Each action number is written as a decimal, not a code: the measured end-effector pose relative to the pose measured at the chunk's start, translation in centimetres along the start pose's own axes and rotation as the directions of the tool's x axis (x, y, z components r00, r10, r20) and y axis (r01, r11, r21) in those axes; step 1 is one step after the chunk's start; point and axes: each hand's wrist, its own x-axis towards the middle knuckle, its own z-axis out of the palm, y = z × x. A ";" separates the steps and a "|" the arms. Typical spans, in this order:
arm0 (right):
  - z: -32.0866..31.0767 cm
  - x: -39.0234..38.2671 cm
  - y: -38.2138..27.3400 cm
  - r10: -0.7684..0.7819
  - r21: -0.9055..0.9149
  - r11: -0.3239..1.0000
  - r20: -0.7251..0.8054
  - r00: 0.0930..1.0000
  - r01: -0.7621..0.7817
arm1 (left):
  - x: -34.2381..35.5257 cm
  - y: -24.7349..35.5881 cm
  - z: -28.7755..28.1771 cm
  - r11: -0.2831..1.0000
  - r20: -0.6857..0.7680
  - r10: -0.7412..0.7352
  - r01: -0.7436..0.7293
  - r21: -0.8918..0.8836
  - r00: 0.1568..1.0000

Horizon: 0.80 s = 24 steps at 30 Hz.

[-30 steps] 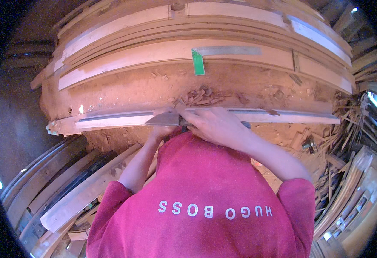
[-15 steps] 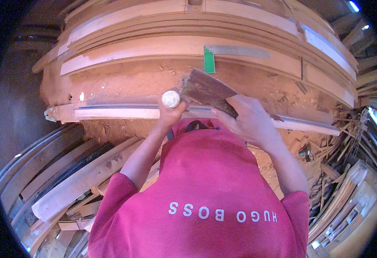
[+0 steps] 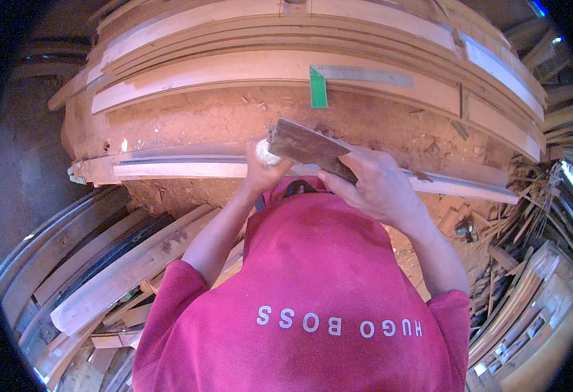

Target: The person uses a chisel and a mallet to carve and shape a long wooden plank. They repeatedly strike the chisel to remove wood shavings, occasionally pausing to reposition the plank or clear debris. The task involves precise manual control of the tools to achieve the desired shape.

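Note:
My left hand [image 3: 260, 173] is closed around an upright object with a pale, round top [image 3: 267, 154], just above the long pale wooden strip [image 3: 175, 169] along the bench's near edge. My right hand [image 3: 381, 186] grips a wide, dark, worn metal blade [image 3: 303, 140], fingers over its right end. The blade's left end overlaps that round top; I cannot tell whether they touch. A square [image 3: 319, 91] with a green stock and metal rule lies on the boards behind. Part of the strip is hidden behind my hands.
Long boards [image 3: 188, 72] lie across the back of the dusty bench [image 3: 168, 127], among scattered chips. Stacked curved timbers [image 3: 116, 274] are at lower left. Loose offcuts [image 3: 508, 228] and more stacked pieces [image 3: 522, 313] crowd the right.
Both hands have risen off the strip, revealing the pale round top in my left. The blade swung up and right, then dipped slightly back over that round top.

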 end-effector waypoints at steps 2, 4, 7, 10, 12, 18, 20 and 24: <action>0.1 -0.1 -0.2 -0.020 0.001 1.000 -0.031 0.999 0.020 | -0.2 0.3 0.3 1.000 0.011 0.000 0.000 0.000 1.000; 0.3 -0.1 -0.4 -0.047 0.002 0.999 -0.051 0.998 0.047 | -0.8 0.4 1.1 0.999 -0.097 0.031 -0.033 -0.020 0.995; 1.2 -0.5 -0.4 -0.085 -0.021 0.996 -0.052 0.995 0.084 | -0.5 0.4 0.9 0.980 0.026 0.133 -0.135 0.143 0.991; 1.9 -1.2 -0.6 -0.074 -0.092 0.993 0.037 0.997 0.077 | -0.7 0.7 0.9 0.903 0.128 0.182 -0.217 0.370 0.975; 0.8 -1.3 -1.5 0.009 -0.155 0.988 0.162 0.987 0.016 | -0.8 0.3 1.1 0.806 0.189 0.277 -0.335 0.487 0.942; 2.2 -1.7 -1.5 -0.136 -0.049 0.990 -0.027 0.990 0.134 | -0.8 -1.6 0.4 0.959 0.119 0.057 -0.087 0.269 0.991; 2.9 -1.6 -0.5 -0.004 -0.128 0.992 0.132 0.991 0.021 | -1.1 -3.9 0.2 0.801 0.252 0.120 -0.244 0.546 0.960; 2.6 -1.8 -1.0 0.023 -0.132 0.991 0.183 0.983 0.002 | -3.1 -11.6 -0.3 0.955 -0.026 0.133 -0.121 0.271 0.991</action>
